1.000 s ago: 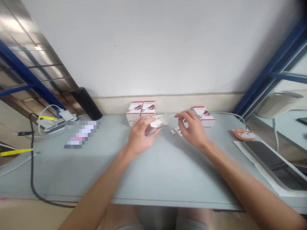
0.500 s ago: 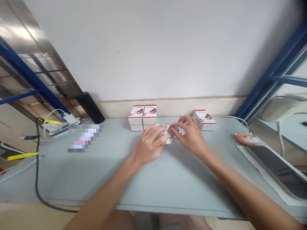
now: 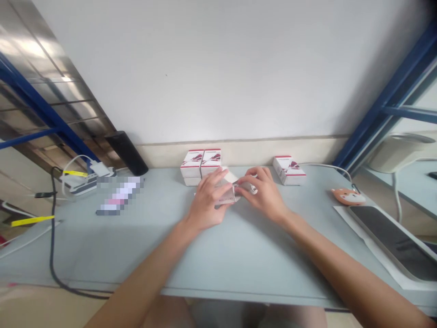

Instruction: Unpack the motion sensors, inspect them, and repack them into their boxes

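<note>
In the middle of the table, my left hand (image 3: pixel 207 205) is closed around a small white cardboard box (image 3: pixel 226 198) lying on its side. The flap (image 3: pixel 231 176) at its right end stands open, and dark printing shows on the near side. My right hand (image 3: pixel 264 193) is at that open end, fingers and thumb pinched on a small whitish item (image 3: pixel 253 188). Its kind is too small and too covered to make out. Just behind my left hand stand white-and-red boxes (image 3: pixel 191 171), side by side and stacked.
Another white-and-red box (image 3: pixel 290 171) stands at the back right. An orange-and-white animal-shaped case (image 3: pixel 348 197) and a large phone-like device (image 3: pixel 392 241) on white paper lie right. Left are a phone (image 3: pixel 121 197), a black cylinder (image 3: pixel 128 153), a power strip (image 3: pixel 82 183) and cables.
The box has turned so its printed side shows and its flap stands up. My right hand has moved slightly left, its fingertips now at the opening with a whitish item.
</note>
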`<state>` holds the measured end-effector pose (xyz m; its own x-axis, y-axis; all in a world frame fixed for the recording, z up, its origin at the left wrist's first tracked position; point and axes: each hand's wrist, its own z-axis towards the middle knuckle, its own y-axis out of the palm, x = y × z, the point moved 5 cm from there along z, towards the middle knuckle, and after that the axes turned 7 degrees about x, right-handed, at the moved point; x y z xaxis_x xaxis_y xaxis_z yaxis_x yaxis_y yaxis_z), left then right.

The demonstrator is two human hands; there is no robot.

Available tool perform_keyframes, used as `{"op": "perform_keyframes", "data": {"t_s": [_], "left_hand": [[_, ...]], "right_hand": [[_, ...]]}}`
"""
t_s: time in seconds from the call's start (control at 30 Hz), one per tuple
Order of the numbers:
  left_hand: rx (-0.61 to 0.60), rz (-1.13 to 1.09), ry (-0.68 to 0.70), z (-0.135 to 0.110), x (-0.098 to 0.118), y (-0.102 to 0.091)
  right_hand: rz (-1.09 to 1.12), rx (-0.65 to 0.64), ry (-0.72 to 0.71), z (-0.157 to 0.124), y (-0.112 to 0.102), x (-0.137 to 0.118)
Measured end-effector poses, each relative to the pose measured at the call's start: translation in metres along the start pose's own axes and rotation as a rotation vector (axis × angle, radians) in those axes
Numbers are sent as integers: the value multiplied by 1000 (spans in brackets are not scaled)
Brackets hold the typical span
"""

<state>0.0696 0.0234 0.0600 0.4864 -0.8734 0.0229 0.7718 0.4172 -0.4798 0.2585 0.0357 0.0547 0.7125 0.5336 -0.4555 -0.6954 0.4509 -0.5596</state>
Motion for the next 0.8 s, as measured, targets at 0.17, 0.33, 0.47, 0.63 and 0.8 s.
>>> {"op": "perform_keyframes", "data": {"t_s": [0.17, 0.33, 0.47, 0.63, 0.8], "left_hand": [[65, 116, -133, -3, -3, -1], [-63, 175, -260, -10, -14, 6], [-78, 195, -220, -6, -15, 8], [-25, 208, -254, -2, -12, 8], [-53, 302, -206, -2, -9, 6]], "right_hand": [[25, 5, -13, 0, 1, 5], [24, -14, 53, 1, 3, 20], [9, -21, 60, 6, -4, 23], [58, -20, 96, 14, -19, 23], [343, 73, 212, 21, -26, 37]]}}
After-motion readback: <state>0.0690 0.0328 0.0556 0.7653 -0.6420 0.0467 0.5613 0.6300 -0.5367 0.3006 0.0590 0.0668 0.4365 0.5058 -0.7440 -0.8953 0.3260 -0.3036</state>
